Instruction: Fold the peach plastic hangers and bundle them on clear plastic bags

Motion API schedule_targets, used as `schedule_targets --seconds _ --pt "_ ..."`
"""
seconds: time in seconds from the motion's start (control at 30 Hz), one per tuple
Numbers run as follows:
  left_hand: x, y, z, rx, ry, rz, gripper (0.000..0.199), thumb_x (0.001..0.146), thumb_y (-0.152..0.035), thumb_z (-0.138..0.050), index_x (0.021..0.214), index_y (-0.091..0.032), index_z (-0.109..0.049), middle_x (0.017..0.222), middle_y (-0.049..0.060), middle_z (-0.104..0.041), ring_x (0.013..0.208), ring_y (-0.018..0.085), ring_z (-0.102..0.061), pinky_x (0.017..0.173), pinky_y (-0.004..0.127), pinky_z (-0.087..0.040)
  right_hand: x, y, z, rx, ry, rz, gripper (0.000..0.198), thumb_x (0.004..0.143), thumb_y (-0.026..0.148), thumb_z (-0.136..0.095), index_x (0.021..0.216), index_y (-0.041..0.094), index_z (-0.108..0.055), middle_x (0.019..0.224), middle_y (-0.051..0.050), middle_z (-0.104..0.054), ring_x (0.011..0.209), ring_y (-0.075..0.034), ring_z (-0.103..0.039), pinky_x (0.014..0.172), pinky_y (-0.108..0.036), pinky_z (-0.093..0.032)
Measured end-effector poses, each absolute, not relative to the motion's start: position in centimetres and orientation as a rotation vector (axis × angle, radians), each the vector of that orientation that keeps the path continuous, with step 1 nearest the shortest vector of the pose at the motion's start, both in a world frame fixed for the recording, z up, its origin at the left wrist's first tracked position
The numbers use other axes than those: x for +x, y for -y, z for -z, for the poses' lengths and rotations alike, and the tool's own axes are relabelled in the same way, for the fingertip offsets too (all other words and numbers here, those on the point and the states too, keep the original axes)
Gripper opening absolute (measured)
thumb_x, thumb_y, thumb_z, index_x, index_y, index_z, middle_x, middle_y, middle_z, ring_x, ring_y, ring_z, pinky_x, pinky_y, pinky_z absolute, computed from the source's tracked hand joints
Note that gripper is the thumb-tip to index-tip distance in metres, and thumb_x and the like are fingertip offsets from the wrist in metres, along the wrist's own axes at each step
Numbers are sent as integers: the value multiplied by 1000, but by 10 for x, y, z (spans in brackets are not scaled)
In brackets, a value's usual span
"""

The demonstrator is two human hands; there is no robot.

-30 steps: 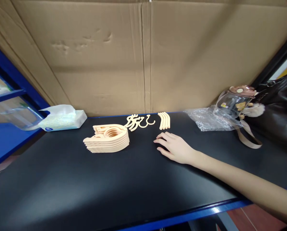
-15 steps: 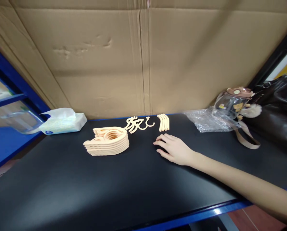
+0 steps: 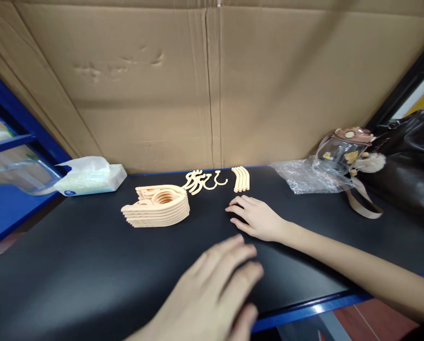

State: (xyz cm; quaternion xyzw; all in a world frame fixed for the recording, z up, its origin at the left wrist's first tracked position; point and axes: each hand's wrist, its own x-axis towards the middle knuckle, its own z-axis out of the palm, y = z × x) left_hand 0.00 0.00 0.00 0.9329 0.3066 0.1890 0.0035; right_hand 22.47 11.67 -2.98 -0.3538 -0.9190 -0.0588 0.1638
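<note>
A: Where are the two hands right now?

B: The right hand (image 3: 256,218) is lowered at the table (image 3: 91,265), fingers loosely bent and spread, holding nothing. The left hand (image 3: 208,289) is nearer the camera and a little blurred, its fingers open and its thumb apart from them; I cannot tell whether it touches the tabletop

A: What is the right hand nearest to?

B: Four curved strips (image 3: 241,179), pale peach, lying side by side just beyond its fingertips, with a small gap between

A: And the other peach pieces?

B: A neat stack of flat pieces with rounded openings (image 3: 158,219) sits to the left of the right hand, well apart from it. Between that stack and the strips, towards the back edge, lie some small hooks (image 3: 197,182), most of them bunched together

A: Anything around them?

B: A tissue pack (image 3: 91,182) on the left, one sheet poking out of the top. On the right there's a crumpled clear plastic bag (image 3: 300,177) beside a see-through bottle (image 3: 340,154) with a strap (image 3: 364,206), and then a dark, shiny bag (image 3: 410,166). Brown cardboard (image 3: 134,109) stands behind everything
</note>
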Motion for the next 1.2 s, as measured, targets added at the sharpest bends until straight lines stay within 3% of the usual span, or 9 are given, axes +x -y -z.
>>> schedule_targets --seconds 0.13,0.23,0.3,0.47,0.8,1.07,1.2 --pt "8 -54 1 3034 -1125 -453 42 94 -24 -44 132 -9 -50 140 17 -51 133 32 -45 106 46 -45 225 -120 21 -945 2744 239 29 97 28 -42 113 15 -62 104 -11 -63 92 -23 -61 82 -38 -52" --pt "10 -79 17 3015 -1203 -333 47 96 -29 -44 136 -5 -47 144 20 -46 136 32 -41 109 46 -41 232 -130 14 -914 2710 282 31 96 26 -42 120 17 -59 103 -8 -65 90 -21 -62 80 -35 -51" --pt "12 -88 24 3006 -1216 -303 50 97 -34 -42 137 -5 -45 146 20 -44 138 31 -38 111 45 -39 242 -143 11 -996 2545 291 32 97 26 -40 123 19 -57 105 -7 -66 93 -20 -63 81 -33 -50" --pt "17 -93 24 2977 -1197 -259 50 98 -35 -41 138 -5 -46 146 18 -44 137 30 -41 110 44 -38 274 -183 12 -1267 2248 291 28 96 27 -39 107 17 -63 97 -10 -68 93 -25 -61 81 -40 -50" --pt "12 -92 25 2850 -1152 -334 49 98 -36 -41 139 -10 -46 146 16 -45 137 28 -41 111 44 -38 295 -197 38 -1307 2308 230 37 98 31 -35 119 17 -63 131 -12 -59 116 -28 -56 97 -49 -45" --pt "11 -92 24 2878 -1152 -303 49 99 -37 -39 140 -11 -45 147 15 -44 137 27 -40 111 43 -37 293 -196 34 -1331 2309 210 36 99 32 -35 110 19 -67 120 -10 -63 109 -26 -58 95 -46 -45" --pt "10 -93 24 2880 -1151 -297 49 99 -37 -39 140 -11 -45 148 15 -43 138 27 -39 111 43 -37 295 -195 35 -1432 2212 214 33 96 35 -39 97 19 -68 116 -12 -63 105 -26 -58 91 -43 -46"
